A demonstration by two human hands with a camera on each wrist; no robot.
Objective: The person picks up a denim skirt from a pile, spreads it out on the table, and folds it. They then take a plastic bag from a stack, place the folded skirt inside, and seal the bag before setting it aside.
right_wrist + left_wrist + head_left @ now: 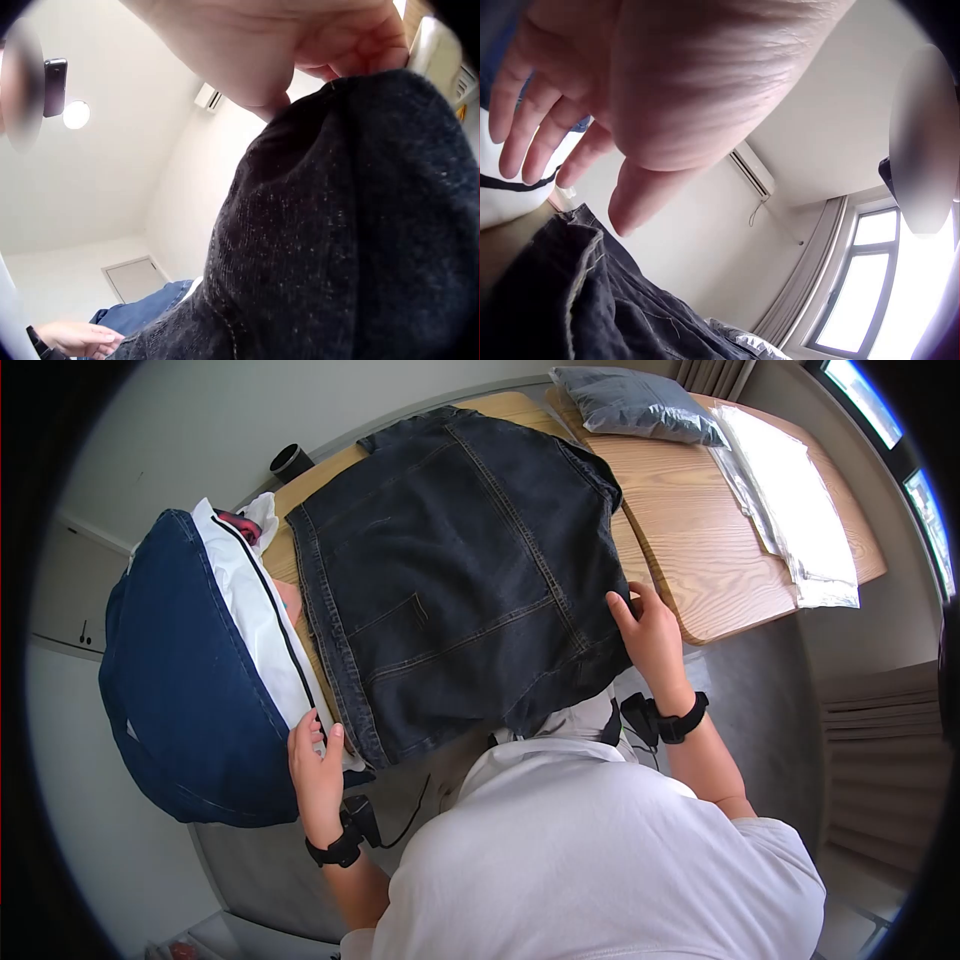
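A dark denim jacket lies spread across the wooden table, its stitched hem band on the left. My right hand pinches the jacket's right edge between thumb and fingers; in the right wrist view the denim bunches up under that hand. My left hand is beside the near end of the hem band, its fingers loosely extended over the white fabric with a black stripe. In the left wrist view this hand holds nothing, and the denim lies below it.
A bulging navy blue fabric heap stands at the left against the white fabric. A clear-wrapped dark package and a stack of shiny plastic bags lie on the right tabletop. A black cup is behind the table.
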